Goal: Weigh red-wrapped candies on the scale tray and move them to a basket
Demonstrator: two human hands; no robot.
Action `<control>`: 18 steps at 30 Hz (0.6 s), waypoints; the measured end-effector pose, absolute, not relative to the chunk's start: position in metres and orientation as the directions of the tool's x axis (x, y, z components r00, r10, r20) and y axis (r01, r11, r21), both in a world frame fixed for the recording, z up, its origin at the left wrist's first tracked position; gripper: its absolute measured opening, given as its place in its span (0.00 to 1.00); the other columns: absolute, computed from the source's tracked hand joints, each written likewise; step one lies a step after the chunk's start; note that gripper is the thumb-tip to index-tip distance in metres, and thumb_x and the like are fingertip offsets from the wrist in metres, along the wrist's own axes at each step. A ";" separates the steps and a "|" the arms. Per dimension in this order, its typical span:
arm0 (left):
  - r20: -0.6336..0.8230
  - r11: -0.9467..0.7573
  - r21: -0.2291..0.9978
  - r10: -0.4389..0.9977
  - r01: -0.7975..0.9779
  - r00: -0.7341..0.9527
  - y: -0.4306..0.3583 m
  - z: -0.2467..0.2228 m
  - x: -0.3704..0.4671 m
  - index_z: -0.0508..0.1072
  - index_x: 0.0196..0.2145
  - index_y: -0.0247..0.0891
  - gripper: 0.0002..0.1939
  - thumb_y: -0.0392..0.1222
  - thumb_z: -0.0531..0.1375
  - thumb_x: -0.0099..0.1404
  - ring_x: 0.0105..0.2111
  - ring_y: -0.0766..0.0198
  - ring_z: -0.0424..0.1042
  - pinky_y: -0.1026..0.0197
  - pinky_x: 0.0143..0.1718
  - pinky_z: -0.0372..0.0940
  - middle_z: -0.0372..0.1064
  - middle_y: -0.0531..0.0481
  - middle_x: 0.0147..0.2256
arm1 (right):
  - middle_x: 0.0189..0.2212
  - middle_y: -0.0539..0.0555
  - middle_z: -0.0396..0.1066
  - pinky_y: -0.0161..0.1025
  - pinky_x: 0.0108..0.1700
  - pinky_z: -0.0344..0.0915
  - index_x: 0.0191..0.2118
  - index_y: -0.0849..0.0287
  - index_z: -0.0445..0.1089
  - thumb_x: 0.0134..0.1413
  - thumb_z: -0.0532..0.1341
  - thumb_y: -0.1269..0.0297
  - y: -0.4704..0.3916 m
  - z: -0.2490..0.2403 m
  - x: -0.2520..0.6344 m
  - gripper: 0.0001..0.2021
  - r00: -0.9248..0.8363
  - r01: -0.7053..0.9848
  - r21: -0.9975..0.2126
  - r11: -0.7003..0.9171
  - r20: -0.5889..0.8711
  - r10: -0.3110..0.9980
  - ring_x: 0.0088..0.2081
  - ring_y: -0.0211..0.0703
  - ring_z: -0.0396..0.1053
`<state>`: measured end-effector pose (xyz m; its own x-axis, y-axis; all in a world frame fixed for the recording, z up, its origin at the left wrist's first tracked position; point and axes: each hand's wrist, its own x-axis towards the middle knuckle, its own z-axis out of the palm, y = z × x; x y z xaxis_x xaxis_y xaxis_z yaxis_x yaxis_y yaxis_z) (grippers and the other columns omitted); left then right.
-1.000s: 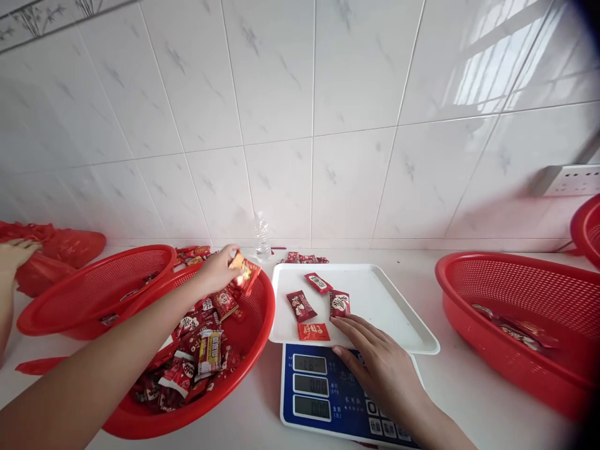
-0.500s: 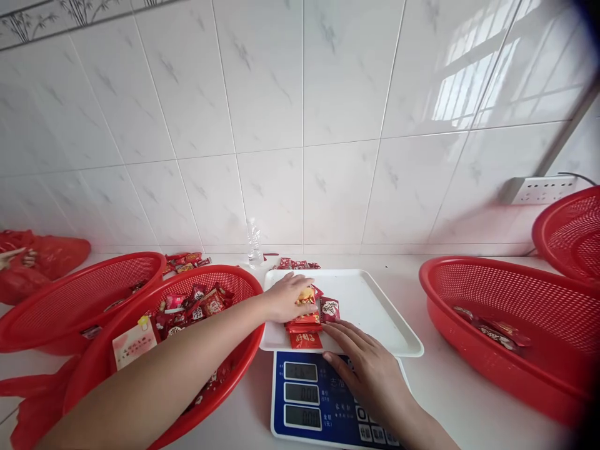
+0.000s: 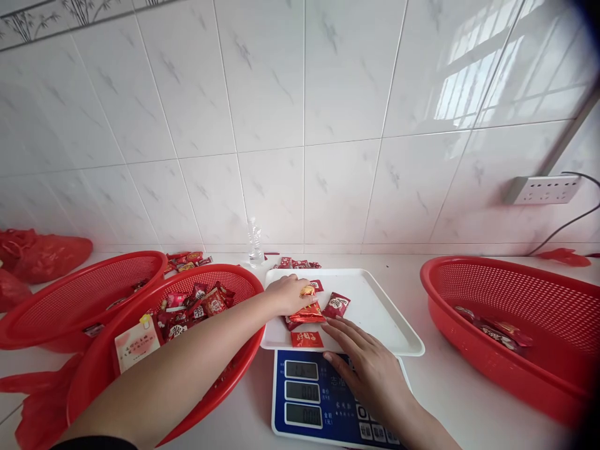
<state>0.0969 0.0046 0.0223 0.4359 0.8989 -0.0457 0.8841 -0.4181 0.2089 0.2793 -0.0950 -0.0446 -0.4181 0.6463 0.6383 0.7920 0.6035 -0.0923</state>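
Note:
My left hand [image 3: 288, 295] reaches across a red basket to the white tray [image 3: 379, 312] of the scale. Its fingers are curled over a red-and-gold snack packet [image 3: 307, 310]; what lies beneath the palm is hidden. A dark red packet [image 3: 336, 305] is on the tray just right of it, and a flat red packet [image 3: 307, 339] lies at the tray's front edge. My right hand [image 3: 368, 362] is stretched out over the scale's blue panel [image 3: 332, 406], fingers extended near the tray's front edge, holding nothing visible. Part of the keypad is hidden under it.
A red basket [image 3: 248, 281] of wrapped sweets and a card [image 3: 135, 344] stands at left, with another basket [image 3: 154, 259] behind. A third basket [image 3: 440, 300] is at right. A clear bottle [image 3: 254, 244] stands by the wall. A power strip [image 3: 544, 189] is on the wall.
The red packets on the tray have shifted under my left hand, and the dark red packet has turned. The upper basket at far right is gone from view, showing a cable and red plastic.

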 end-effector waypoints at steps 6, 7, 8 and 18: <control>-0.035 -0.522 0.277 0.833 0.806 0.552 0.011 0.016 0.094 0.58 0.60 0.40 0.32 0.61 0.42 0.66 0.62 0.46 0.46 0.45 0.59 0.47 0.49 0.41 0.63 | 0.56 0.63 0.65 0.59 0.51 0.65 0.56 0.57 0.64 0.61 0.50 0.51 -0.091 -0.060 0.280 0.23 -0.337 0.882 -0.004 0.471 0.693 0.637 0.59 0.61 0.58; -0.063 -0.529 0.292 0.820 0.797 0.568 0.013 0.015 0.096 0.55 0.61 0.41 0.32 0.61 0.41 0.66 0.64 0.47 0.42 0.44 0.60 0.43 0.46 0.43 0.64 | 0.55 0.62 0.65 0.60 0.52 0.63 0.57 0.56 0.63 0.61 0.50 0.49 -0.090 -0.061 0.281 0.24 -0.348 0.884 0.008 0.467 0.680 0.646 0.59 0.60 0.58; -0.089 -0.534 0.294 0.811 0.793 0.579 0.015 0.015 0.098 0.53 0.62 0.41 0.33 0.61 0.40 0.66 0.64 0.47 0.39 0.44 0.61 0.41 0.45 0.44 0.65 | 0.55 0.61 0.66 0.61 0.53 0.62 0.57 0.56 0.62 0.61 0.50 0.49 -0.091 -0.061 0.281 0.24 -0.362 0.881 0.013 0.473 0.662 0.657 0.58 0.60 0.59; -0.043 -0.654 0.169 0.743 0.738 0.668 0.003 0.026 0.116 0.63 0.57 0.53 0.28 0.62 0.47 0.63 0.61 0.48 0.48 0.36 0.59 0.34 0.61 0.44 0.56 | 0.48 0.56 0.73 0.55 0.51 0.64 0.52 0.56 0.66 0.62 0.49 0.52 -0.096 -0.046 0.281 0.20 -0.389 0.837 -0.059 0.544 0.634 0.668 0.52 0.52 0.68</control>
